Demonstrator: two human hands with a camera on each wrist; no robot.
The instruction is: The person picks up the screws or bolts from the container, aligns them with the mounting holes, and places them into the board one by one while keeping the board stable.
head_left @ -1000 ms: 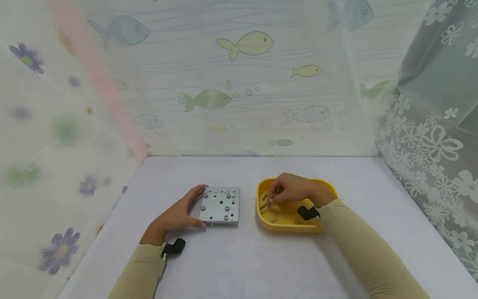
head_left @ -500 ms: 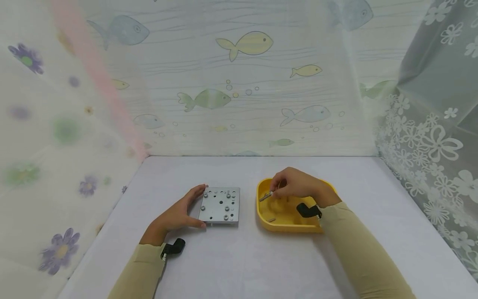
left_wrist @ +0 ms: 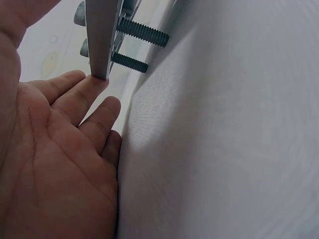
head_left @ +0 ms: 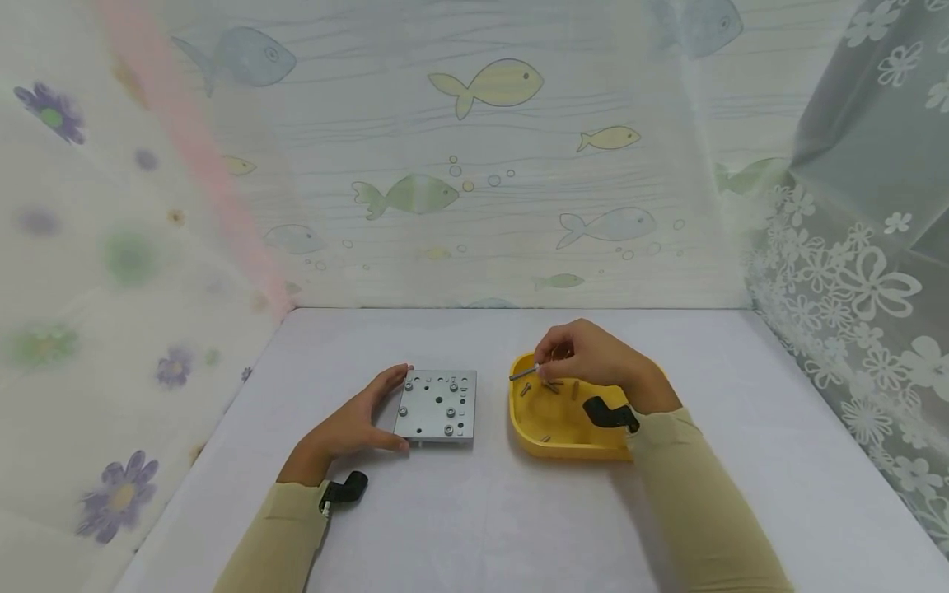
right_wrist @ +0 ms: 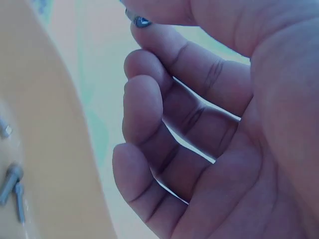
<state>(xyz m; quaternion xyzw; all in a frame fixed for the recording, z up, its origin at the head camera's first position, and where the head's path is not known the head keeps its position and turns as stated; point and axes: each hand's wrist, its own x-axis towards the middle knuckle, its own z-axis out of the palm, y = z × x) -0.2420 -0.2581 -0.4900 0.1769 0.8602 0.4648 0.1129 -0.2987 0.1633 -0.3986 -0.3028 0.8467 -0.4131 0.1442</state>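
A square silver metal plate (head_left: 426,416) with several holes and socket-head screws lies left of centre. My left hand (head_left: 362,422) grips it by its left side, thumb at the near edge and fingertips at the far one. Threaded screw shanks (left_wrist: 143,32) stick out of the plate's underside in the left wrist view. My right hand (head_left: 589,358) pinches a long screw (head_left: 522,374) by its head, between thumb and forefinger, over the far left rim of the yellow tray (head_left: 571,452). The screw's socket head (right_wrist: 142,22) shows at the fingertips in the right wrist view.
Several loose screws (head_left: 525,389) lie in the tray, mostly toward its left and far side. A white cloth (head_left: 474,511) covers the table. Patterned curtains (head_left: 415,255) hang behind and at both sides.
My right hand has lifted the screw from the tray floor up and away toward the far rim, uncovering more loose screws below. My left hand and the plate have stayed put.
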